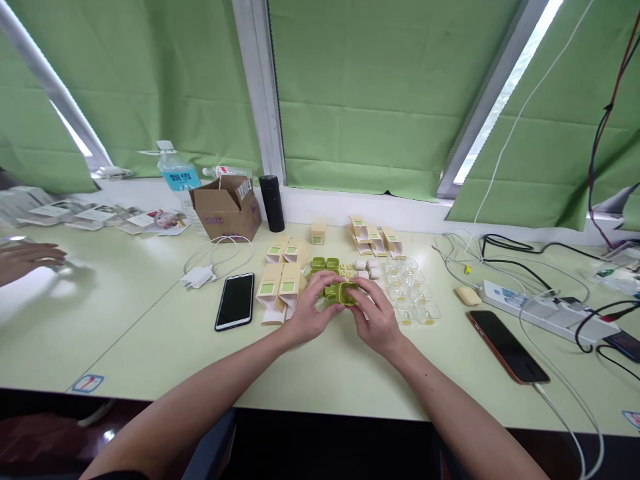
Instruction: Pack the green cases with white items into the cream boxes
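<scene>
Pale green tabletop, brown cardboard box at the back, bare left hand and right hand both gripping a hollow olive-green square cup, little whitish rounded pieces just behind.

At ten o'clock, I read 飘雪 on the blue label of a clear plastic bottle; other print blurs.
</scene>
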A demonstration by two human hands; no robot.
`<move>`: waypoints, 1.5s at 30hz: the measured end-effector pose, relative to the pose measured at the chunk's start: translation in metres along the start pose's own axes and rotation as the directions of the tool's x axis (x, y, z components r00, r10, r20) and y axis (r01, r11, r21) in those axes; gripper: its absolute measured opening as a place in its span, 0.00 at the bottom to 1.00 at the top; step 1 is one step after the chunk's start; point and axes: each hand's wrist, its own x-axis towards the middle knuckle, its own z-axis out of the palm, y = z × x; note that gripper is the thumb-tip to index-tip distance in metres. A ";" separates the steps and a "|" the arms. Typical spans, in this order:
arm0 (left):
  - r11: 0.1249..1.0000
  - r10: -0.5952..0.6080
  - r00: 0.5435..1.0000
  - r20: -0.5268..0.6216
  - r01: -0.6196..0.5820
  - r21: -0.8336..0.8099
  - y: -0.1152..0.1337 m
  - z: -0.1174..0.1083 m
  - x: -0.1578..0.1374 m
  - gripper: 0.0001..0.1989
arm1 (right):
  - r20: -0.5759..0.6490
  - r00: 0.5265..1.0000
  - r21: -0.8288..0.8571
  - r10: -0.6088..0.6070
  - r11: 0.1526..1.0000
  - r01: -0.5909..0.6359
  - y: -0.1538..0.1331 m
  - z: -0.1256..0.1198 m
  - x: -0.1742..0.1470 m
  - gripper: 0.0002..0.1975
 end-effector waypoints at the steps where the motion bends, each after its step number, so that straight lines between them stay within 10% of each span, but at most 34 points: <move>1: 1.000 -0.002 1.000 -0.002 0.002 -0.008 0.000 0.000 0.000 0.20 | 0.001 1.000 0.005 -0.001 1.000 0.001 0.000 0.000 0.000 0.24; 7: 0.969 -0.067 0.997 0.036 0.073 -0.237 0.000 0.001 0.000 0.20 | -0.010 1.000 0.018 -0.005 1.000 0.005 0.000 -0.001 0.001 0.24; 17: 0.646 -0.318 0.915 0.250 0.402 -0.649 0.004 0.002 0.004 0.24 | -0.006 1.000 0.018 -0.004 1.000 0.004 -0.004 -0.004 0.007 0.25; 24: 0.612 -0.445 0.892 0.082 0.370 -0.699 -0.002 -0.002 0.007 0.25 | 0.034 0.993 -0.151 0.110 0.983 -0.103 0.011 -0.028 0.019 0.17; 35: 0.667 -0.454 0.886 -0.096 0.267 -0.695 -0.015 -0.002 0.013 0.22 | 0.523 0.735 -0.536 0.432 0.837 -0.111 0.023 -0.042 0.018 0.11; 45: 0.690 -0.456 0.884 -0.103 0.278 -0.669 -0.016 -0.001 0.011 0.22 | 0.593 0.683 -0.587 0.427 0.809 0.003 0.025 -0.031 0.012 0.12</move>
